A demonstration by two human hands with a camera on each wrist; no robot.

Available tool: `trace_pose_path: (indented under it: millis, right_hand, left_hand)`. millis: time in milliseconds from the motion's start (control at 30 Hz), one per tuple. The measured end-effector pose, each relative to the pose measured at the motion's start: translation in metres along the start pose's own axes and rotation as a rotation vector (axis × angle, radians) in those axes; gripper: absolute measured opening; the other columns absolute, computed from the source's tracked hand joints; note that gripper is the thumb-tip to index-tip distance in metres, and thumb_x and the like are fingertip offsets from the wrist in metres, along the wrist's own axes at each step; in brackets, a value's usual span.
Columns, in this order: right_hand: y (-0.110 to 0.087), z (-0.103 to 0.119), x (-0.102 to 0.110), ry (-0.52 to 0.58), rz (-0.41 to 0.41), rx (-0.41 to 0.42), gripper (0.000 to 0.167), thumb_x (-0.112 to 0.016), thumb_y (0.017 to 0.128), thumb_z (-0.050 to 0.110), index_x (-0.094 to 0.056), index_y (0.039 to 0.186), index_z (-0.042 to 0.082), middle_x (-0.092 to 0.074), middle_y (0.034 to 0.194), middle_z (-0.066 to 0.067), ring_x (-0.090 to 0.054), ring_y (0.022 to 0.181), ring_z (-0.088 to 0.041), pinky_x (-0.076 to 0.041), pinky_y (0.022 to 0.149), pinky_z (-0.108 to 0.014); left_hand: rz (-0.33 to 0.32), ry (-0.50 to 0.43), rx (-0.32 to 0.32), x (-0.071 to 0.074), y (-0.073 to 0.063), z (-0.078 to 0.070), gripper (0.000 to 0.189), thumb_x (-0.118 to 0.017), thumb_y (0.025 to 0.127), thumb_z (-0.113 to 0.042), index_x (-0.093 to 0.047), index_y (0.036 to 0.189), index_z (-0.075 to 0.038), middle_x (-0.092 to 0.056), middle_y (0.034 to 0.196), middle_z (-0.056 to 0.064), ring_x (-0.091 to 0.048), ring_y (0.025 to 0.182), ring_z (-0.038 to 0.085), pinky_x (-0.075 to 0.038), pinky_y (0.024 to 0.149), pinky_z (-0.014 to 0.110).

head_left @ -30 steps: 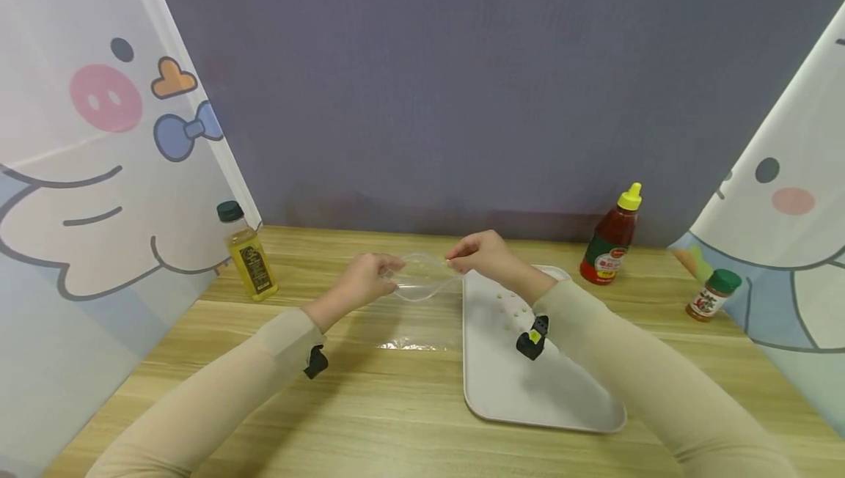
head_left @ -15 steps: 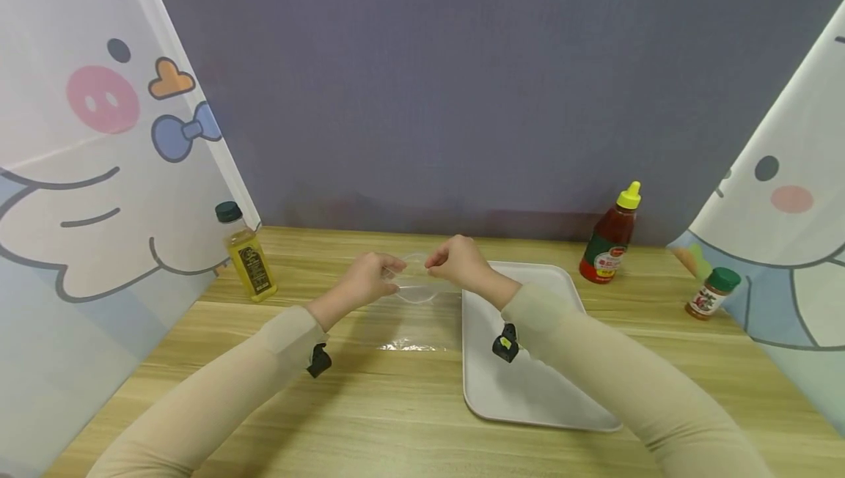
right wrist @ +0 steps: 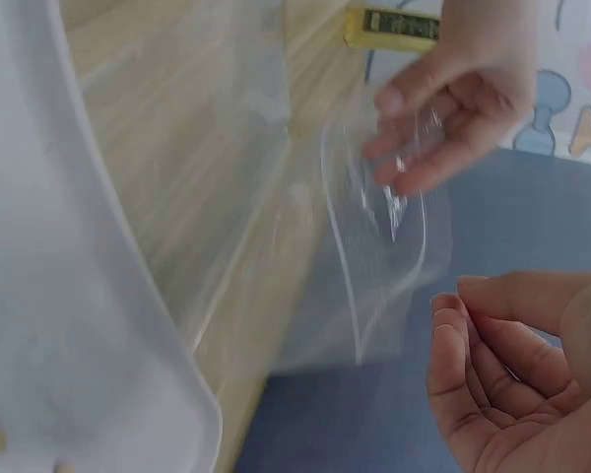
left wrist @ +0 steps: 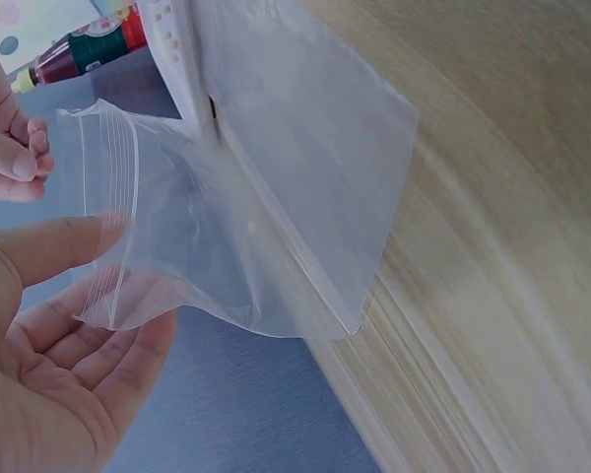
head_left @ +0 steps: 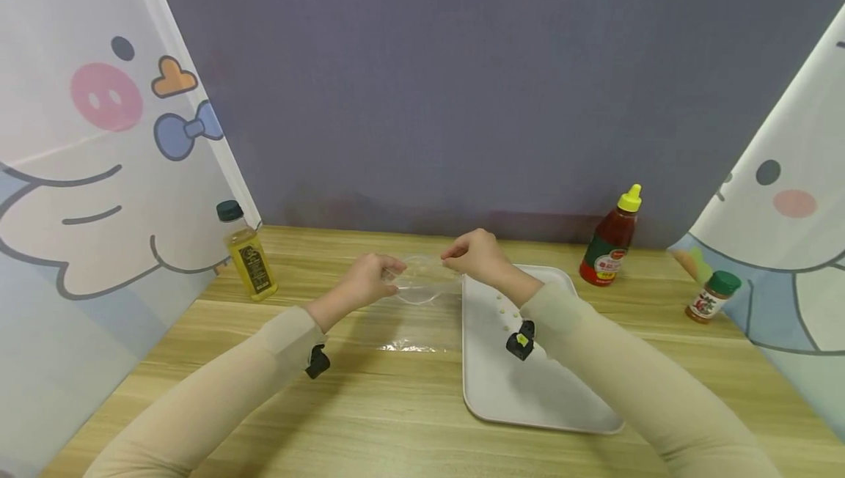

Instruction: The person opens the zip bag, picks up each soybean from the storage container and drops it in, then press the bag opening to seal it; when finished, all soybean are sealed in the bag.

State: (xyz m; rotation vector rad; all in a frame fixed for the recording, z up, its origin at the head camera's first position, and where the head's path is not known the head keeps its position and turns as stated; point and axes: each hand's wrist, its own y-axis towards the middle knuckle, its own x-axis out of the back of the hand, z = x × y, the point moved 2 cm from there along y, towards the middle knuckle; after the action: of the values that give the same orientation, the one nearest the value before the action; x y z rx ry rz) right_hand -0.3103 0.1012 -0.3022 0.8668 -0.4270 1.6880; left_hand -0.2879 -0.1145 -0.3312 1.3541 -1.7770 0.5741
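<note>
My left hand point(head_left: 366, 280) grips one side of the mouth of a clear zip bag point(left wrist: 192, 227), its thumb on the near side and the other fingers showing through the plastic. The mouth gapes open, and the bag's lower part lies on the wooden table. Just right of the mouth, my right hand point(head_left: 480, 254) is apart from the bag. Its thumb tip meets the curled fingers in the right wrist view, and nothing shows between them. Several small pale round bits point(head_left: 507, 328) lie on the light grey tray point(head_left: 521, 390) under the right forearm.
A bottle of yellow oil point(head_left: 252, 262) stands at the back left of the table point(head_left: 330, 419). Behind the tray at right is a red sauce bottle point(head_left: 607, 243) with a yellow cap, and farther right a small green-lidded jar point(head_left: 713, 295). A grey panel point(head_left: 422, 97) closes off the back.
My right hand moved left over the bag's mouth half a second ago and has since drawn back to the right. The left hand stays at the bag's edge.
</note>
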Motion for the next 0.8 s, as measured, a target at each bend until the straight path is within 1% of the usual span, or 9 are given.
trace_pose_path:
  millis: [100, 200, 300, 400, 467, 600, 633, 700, 800]
  right_hand:
    - [-0.002, -0.009, 0.012, 0.029, -0.01, -0.036, 0.013, -0.073, 0.085, 0.016, -0.078, 0.095, 0.008, -0.075, 0.087, -0.007, -0.066, 0.069, -0.014, -0.055, 0.059, -0.024]
    - [-0.004, -0.019, 0.023, 0.047, -0.008, -0.054, 0.015, -0.072, 0.086, 0.016, -0.076, 0.098, 0.008, -0.075, 0.088, -0.008, -0.068, 0.071, -0.02, -0.054, 0.059, -0.025]
    - [-0.005, -0.032, 0.031, 0.049, 0.003, -0.062, 0.018, -0.071, 0.086, 0.014, -0.075, 0.101, 0.006, -0.075, 0.09, -0.01, -0.07, 0.078, -0.026, -0.055, 0.06, -0.026]
    - [-0.006, -0.047, 0.037, 0.047, 0.021, -0.072, 0.022, -0.07, 0.086, 0.011, -0.073, 0.106, 0.001, -0.074, 0.092, -0.012, -0.069, 0.077, -0.028, -0.056, 0.062, -0.028]
    - [-0.006, -0.059, 0.039, 0.053, 0.027, -0.09, 0.025, -0.069, 0.085, 0.009, -0.071, 0.108, -0.001, -0.074, 0.092, -0.014, -0.067, 0.075, -0.027, -0.057, 0.064, -0.031]
    - [-0.008, -0.082, 0.041, 0.074, 0.04, -0.133, 0.028, -0.066, 0.086, 0.006, -0.068, 0.112, -0.004, -0.072, 0.094, -0.017, -0.066, 0.08, -0.033, -0.058, 0.072, -0.042]
    - [-0.008, -0.087, 0.041, 0.071, 0.045, -0.136, 0.028, -0.066, 0.086, 0.006, -0.068, 0.112, -0.005, -0.072, 0.095, -0.018, -0.066, 0.08, -0.033, -0.058, 0.074, -0.043]
    - [-0.009, -0.097, 0.042, 0.061, 0.05, -0.13, 0.029, -0.065, 0.085, 0.004, -0.067, 0.111, -0.008, -0.072, 0.097, -0.019, -0.067, 0.081, -0.03, -0.059, 0.074, -0.041]
    - [-0.009, -0.109, 0.041, 0.029, 0.053, -0.126, 0.029, -0.066, 0.083, 0.002, -0.067, 0.11, -0.009, -0.072, 0.097, -0.019, -0.066, 0.079, -0.02, -0.057, 0.07, -0.03]
  left_hand:
    - [-0.001, 0.01, -0.001, 0.001, -0.001, -0.001, 0.043, -0.076, 0.078, -0.001, -0.066, 0.12, -0.003, -0.068, 0.12, 0.012, -0.066, 0.106, 0.029, -0.055, 0.094, 0.038]
    - [0.003, 0.014, 0.0, 0.001, -0.002, -0.001, 0.044, -0.076, 0.078, -0.001, -0.066, 0.121, -0.004, -0.068, 0.121, 0.011, -0.065, 0.107, 0.029, -0.055, 0.095, 0.038]
    - [0.012, 0.018, 0.001, 0.001, -0.002, -0.001, 0.045, -0.076, 0.079, -0.002, -0.065, 0.122, -0.004, -0.067, 0.122, 0.011, -0.065, 0.108, 0.028, -0.054, 0.096, 0.038]
    - [0.017, 0.031, -0.007, 0.0, -0.002, -0.001, 0.045, -0.076, 0.079, -0.002, -0.065, 0.122, -0.004, -0.067, 0.123, 0.011, -0.065, 0.109, 0.028, -0.054, 0.096, 0.038]
    - [0.021, 0.039, -0.017, 0.0, -0.003, -0.002, 0.046, -0.076, 0.078, -0.002, -0.065, 0.123, -0.004, -0.067, 0.123, 0.011, -0.065, 0.109, 0.028, -0.054, 0.096, 0.038]
    - [0.028, 0.047, -0.04, 0.001, -0.004, -0.002, 0.045, -0.076, 0.078, -0.001, -0.065, 0.122, -0.001, -0.067, 0.122, 0.012, -0.064, 0.109, 0.03, -0.054, 0.096, 0.039]
    - [0.03, 0.051, -0.047, 0.001, -0.005, -0.002, 0.045, -0.076, 0.078, 0.0, -0.065, 0.121, -0.001, -0.067, 0.122, 0.012, -0.064, 0.109, 0.03, -0.054, 0.095, 0.039]
    - [0.034, 0.056, -0.058, 0.002, -0.006, -0.002, 0.045, -0.076, 0.078, 0.001, -0.065, 0.121, 0.0, -0.067, 0.122, 0.013, -0.064, 0.109, 0.031, -0.054, 0.095, 0.039]
    - [0.044, 0.058, -0.067, 0.002, -0.006, -0.002, 0.045, -0.076, 0.077, 0.002, -0.065, 0.121, -0.001, -0.067, 0.123, 0.012, -0.064, 0.11, 0.031, -0.054, 0.096, 0.039]
